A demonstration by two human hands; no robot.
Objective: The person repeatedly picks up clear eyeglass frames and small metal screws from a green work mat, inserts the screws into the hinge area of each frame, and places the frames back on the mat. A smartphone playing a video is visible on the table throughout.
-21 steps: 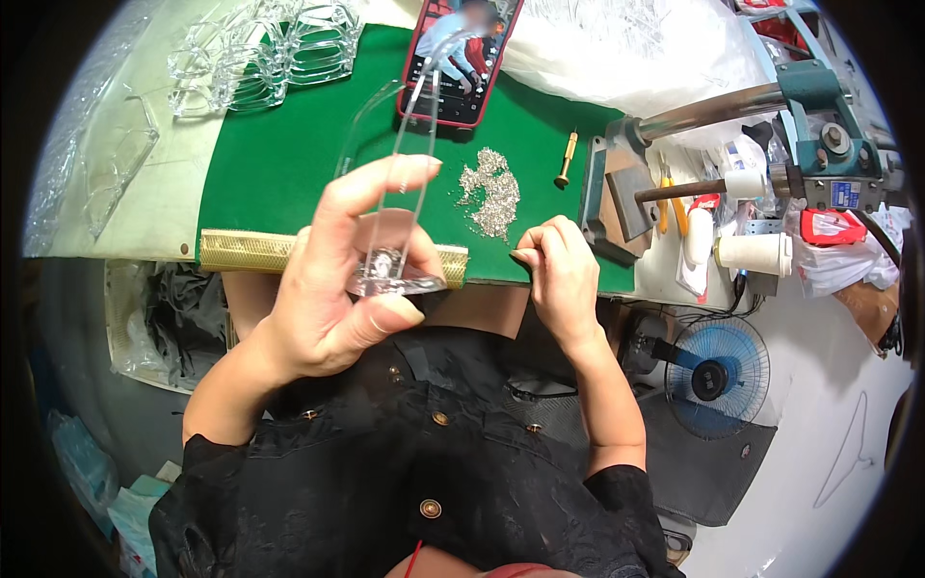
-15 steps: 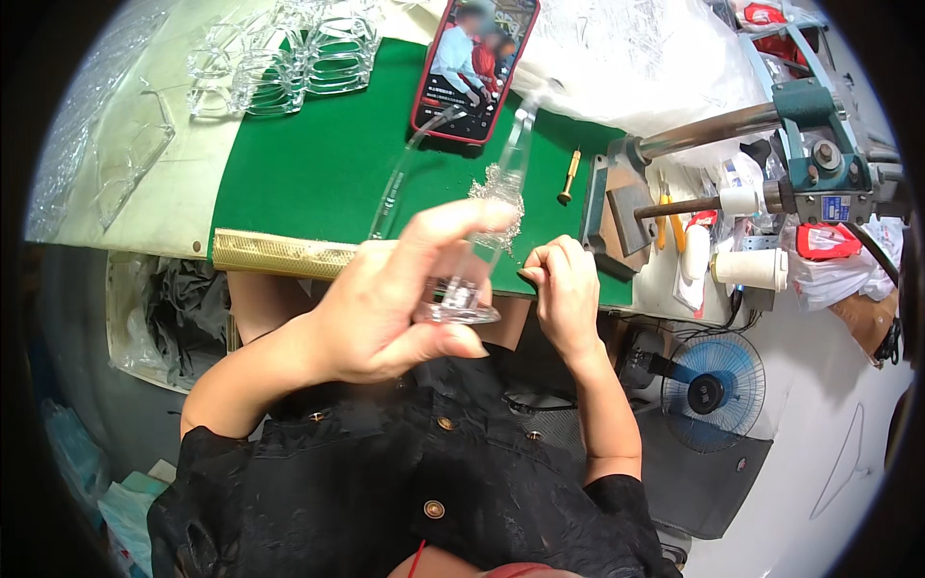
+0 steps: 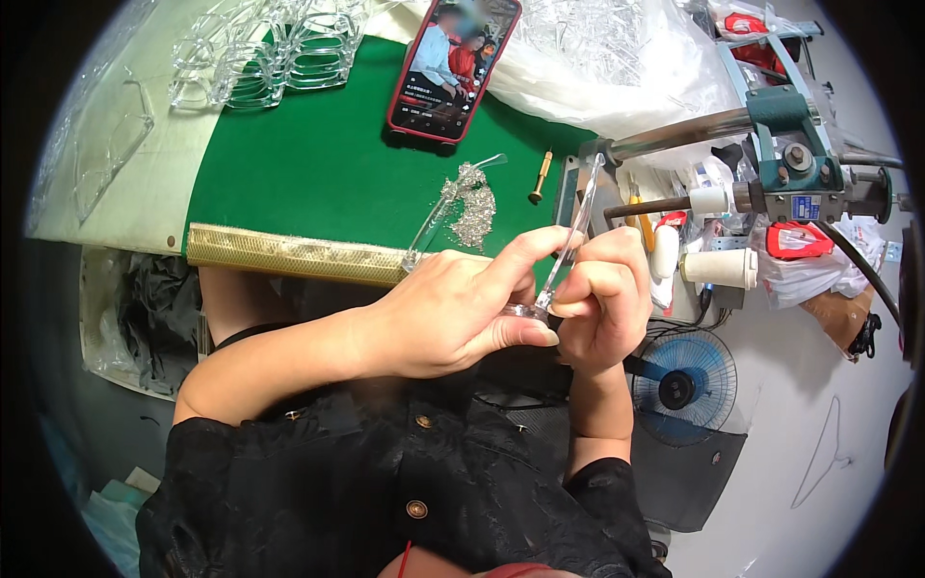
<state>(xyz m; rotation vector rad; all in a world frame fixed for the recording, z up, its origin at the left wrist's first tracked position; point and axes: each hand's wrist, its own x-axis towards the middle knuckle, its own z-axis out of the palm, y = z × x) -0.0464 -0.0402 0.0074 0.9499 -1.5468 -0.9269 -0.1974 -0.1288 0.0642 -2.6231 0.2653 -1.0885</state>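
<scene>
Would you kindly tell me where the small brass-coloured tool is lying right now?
In the head view the brass-coloured tool lies on the green mat, right of the pile of small metal parts and below the phone.

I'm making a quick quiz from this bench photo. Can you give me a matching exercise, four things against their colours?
Things:
1. phone case
2. mat
3. fan
4. small tool lying on the mat

Colours:
A. blue
B. brass
C. red
D. green

Pairs: 1-C, 2-D, 3-A, 4-B
</scene>
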